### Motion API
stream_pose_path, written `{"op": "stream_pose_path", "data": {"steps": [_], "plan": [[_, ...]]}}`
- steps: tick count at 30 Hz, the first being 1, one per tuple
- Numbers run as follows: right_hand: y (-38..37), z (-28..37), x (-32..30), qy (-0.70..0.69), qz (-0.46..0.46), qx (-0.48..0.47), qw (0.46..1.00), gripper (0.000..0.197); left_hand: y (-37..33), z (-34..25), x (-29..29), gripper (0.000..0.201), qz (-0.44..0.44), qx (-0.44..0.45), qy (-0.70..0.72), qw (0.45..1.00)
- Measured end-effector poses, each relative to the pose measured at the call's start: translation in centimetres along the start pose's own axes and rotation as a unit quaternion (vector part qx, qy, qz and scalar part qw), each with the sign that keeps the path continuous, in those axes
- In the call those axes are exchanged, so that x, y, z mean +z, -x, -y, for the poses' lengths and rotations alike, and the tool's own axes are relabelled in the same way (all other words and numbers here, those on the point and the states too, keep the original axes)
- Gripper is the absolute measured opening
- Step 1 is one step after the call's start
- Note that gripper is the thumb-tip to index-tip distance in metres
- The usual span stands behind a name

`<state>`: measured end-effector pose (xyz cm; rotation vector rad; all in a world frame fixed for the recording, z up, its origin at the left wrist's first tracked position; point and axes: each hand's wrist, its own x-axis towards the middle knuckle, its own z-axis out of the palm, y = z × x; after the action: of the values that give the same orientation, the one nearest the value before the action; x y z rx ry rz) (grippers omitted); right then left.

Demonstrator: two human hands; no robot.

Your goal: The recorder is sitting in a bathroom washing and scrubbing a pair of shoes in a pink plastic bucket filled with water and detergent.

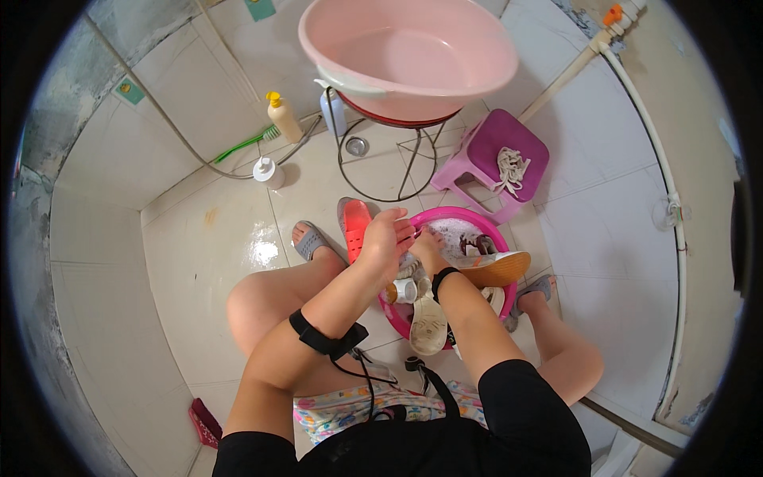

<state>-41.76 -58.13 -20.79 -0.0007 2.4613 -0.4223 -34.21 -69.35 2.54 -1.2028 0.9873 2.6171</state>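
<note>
My left hand [388,241] is raised at the left rim of a bright pink basin [498,232], palm up with its fingers stretched out and nothing in it. Just beside it, my right hand [429,243] reaches down to the soap suds [453,230] inside the basin; its fingertips are partly hidden, so whether they hold anything is unclear. Several shoes soak there. One shoe with a tan sole [502,269] leans on the right rim, and a whitish shoe [429,324] lies over the near edge. Black straps circle both my forearms.
A large pale pink tub [405,56] stands on a wire stand [404,183] ahead. White shoelaces [512,170] lie on a purple stool [485,147]. Toward the left wall are a yellow-topped pump bottle [284,118], a green brush [248,145] and a white bottle [269,173]. An orange-red slipper [356,224] lies near my left foot.
</note>
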Motion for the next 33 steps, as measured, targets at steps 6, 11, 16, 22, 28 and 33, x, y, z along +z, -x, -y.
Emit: {"op": "stream_pose_path", "data": {"steps": [6, 11, 16, 22, 28, 33], "plan": [[-0.7, -1.9, -1.5, -0.099, -0.054, -0.003, 0.994, 0.044, 0.1, -0.3, -0.2, 0.041, 0.027, 0.004, 0.014, 1.0], [4.6, -1.7, -5.2, -0.481, -0.023, 0.012, 0.877, 0.023, 0.2, -0.5, -1.1, 0.04, 0.005, 0.008, -0.019, 1.0], [10.3, -3.9, -8.0, -0.608, -0.049, -0.027, 0.792, 0.019, 0.5, 1.1, -1.6, 0.043, -0.011, 0.012, -0.139, 0.99], [15.6, -5.2, -10.2, -0.711, -0.049, -0.097, 0.695, 0.028, 2.0, 6.6, -1.2, 0.03, 0.123, -0.236, -0.22, 0.939], [18.0, -7.1, -12.4, -0.635, -0.008, -0.072, 0.769, 0.038, -0.2, 11.3, -1.9, 0.029, 0.036, -0.131, -0.232, 0.963], [19.8, -9.5, -14.3, -0.602, -0.017, -0.051, 0.797, 0.038, -1.4, 14.9, -3.1, 0.027, -0.083, -0.037, -0.298, 0.95]]}}
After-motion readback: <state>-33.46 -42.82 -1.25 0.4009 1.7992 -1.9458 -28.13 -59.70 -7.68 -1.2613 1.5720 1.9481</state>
